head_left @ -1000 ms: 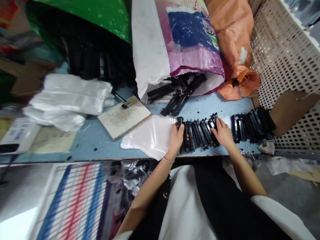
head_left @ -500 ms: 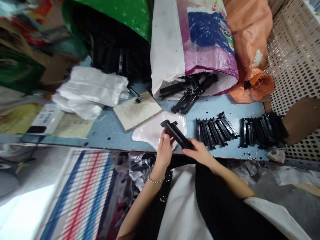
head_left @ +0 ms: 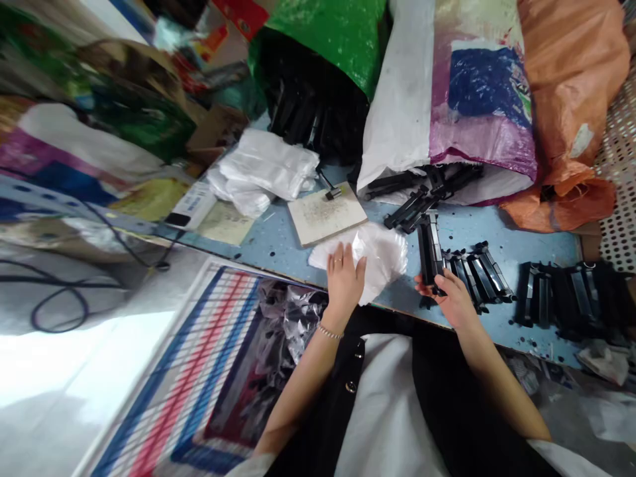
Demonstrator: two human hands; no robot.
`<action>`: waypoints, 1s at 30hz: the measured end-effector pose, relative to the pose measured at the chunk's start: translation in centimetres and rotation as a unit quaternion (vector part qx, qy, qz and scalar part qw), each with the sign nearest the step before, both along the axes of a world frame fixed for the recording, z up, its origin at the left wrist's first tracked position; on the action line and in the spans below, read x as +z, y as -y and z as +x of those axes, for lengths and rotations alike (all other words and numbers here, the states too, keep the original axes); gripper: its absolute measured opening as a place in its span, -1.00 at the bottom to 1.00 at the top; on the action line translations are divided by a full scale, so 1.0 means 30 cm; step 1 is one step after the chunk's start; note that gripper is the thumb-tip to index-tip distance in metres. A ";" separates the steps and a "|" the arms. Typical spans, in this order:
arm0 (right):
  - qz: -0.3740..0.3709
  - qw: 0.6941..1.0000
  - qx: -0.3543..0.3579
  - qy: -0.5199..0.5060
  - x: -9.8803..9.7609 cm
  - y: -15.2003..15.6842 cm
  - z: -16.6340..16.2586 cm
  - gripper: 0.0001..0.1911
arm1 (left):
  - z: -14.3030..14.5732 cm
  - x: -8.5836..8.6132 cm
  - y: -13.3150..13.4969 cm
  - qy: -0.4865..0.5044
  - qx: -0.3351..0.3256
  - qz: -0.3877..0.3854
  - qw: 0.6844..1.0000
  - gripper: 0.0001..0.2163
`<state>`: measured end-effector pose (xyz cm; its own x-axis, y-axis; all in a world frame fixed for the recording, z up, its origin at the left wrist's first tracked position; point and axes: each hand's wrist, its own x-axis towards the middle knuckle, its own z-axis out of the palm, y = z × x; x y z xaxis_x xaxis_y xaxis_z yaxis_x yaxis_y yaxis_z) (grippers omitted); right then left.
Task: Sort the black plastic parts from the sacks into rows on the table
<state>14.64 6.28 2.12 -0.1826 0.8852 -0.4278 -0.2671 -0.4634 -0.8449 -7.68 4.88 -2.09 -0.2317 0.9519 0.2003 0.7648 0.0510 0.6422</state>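
Observation:
My left hand (head_left: pixel 344 278) lies flat with fingers spread on a stack of thin white plastic bags (head_left: pixel 382 255) at the near edge of the blue table (head_left: pixel 527 245). My right hand (head_left: pixel 450 298) grips the lower end of a stack of long black plastic parts (head_left: pixel 430 248), held above the table just right of the bags. A row of the same black parts (head_left: pixel 479 268) lies beside that hand, and another row (head_left: pixel 566 291) lies further right.
A white and purple woven sack (head_left: pixel 447 106) spills black parts (head_left: pixel 417 195) onto the table. An orange sack (head_left: pixel 576 112) and a green one (head_left: pixel 328 40) flank it. A beige board (head_left: pixel 325 215) and white bag bundles (head_left: pixel 263 169) lie left. A striped sack (head_left: pixel 199 391) sits below the table edge.
My left hand let go of the black parts and went flat onto the white bags. My right hand carried the parts to the right, now standing more upright. The view swung left.

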 end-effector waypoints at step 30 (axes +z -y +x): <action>0.128 0.991 -0.034 -0.030 -0.036 -0.211 -0.290 -0.68 | -0.058 -0.056 -0.003 -0.058 -0.090 0.030 0.994 -0.84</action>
<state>5.95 12.62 1.03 -0.1377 0.9745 -0.1771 -0.3435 -0.2147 -0.9143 -9.43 4.98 -3.77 -0.0302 0.9612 0.2740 0.8272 -0.1299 0.5468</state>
